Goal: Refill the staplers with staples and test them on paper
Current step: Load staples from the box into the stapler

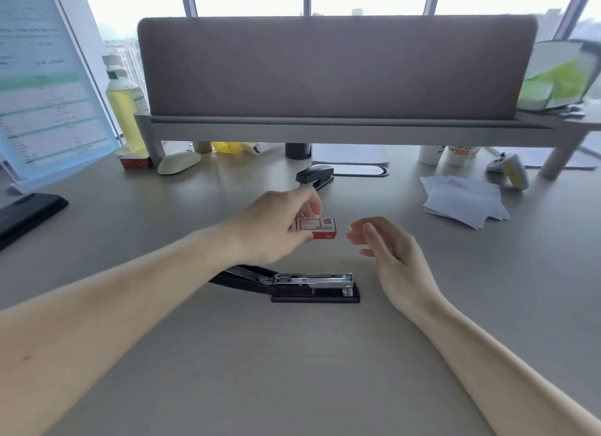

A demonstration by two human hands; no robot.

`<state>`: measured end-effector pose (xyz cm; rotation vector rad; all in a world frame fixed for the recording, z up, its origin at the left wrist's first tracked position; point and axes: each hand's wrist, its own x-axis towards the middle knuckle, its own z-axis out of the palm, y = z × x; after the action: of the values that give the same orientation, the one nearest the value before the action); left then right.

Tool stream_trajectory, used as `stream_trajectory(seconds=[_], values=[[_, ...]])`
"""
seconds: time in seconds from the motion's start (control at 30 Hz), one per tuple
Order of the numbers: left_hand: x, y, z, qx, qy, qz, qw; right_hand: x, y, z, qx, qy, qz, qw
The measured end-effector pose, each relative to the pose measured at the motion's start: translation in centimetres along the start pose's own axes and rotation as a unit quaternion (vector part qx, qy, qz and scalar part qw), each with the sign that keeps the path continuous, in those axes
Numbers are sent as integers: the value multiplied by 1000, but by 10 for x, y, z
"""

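A black stapler (312, 284) lies on the desk near me with its top swung open to the left, its metal staple channel showing. Above it my left hand (273, 227) grips a small red and white staple box (320, 229) by its left end, held over the desk. My right hand (387, 250) hovers just right of the box, fingers apart and empty, a short gap away. A second black stapler (315, 175) stands shut farther back, behind my left hand. Several white paper sheets (461, 201) lie in a loose pile at the right.
A grey monitor riser (325, 128) with a padded screen spans the back. Under and beside it sit a red staple box (136, 162), a white mouse (179, 162), a bottle (125, 104), cups (455, 154) and a game controller (510, 172). A document stand (45, 87) is left.
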<state>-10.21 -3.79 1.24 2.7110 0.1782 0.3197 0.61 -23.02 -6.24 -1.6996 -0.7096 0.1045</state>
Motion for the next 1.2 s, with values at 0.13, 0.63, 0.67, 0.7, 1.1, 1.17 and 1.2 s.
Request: stream_trajectory(seconds=[0.13,0.63,0.67,0.7,1.1,1.17,1.2], values=[[3,15,26,0,-25,-11,1000,-11,-1,-16,-30,12,23,999],[16,0,38,-27,-39,-52,997,-5,-2,-11,-88,-77,44,992],[17,0,39,-30,-37,-51,998,-4,-1,-12,-85,-82,48,992],[17,0,39,-31,-36,-49,998,-3,0,-13,-84,-88,51,991],[11,-9,27,-29,-45,-46,998,16,8,-11,-247,-134,-46,959],[10,-12,25,-30,-46,-49,997,16,11,-12,-237,-128,-57,961],[9,-14,23,-29,-47,-53,997,15,12,-13,-227,-128,-56,964]])
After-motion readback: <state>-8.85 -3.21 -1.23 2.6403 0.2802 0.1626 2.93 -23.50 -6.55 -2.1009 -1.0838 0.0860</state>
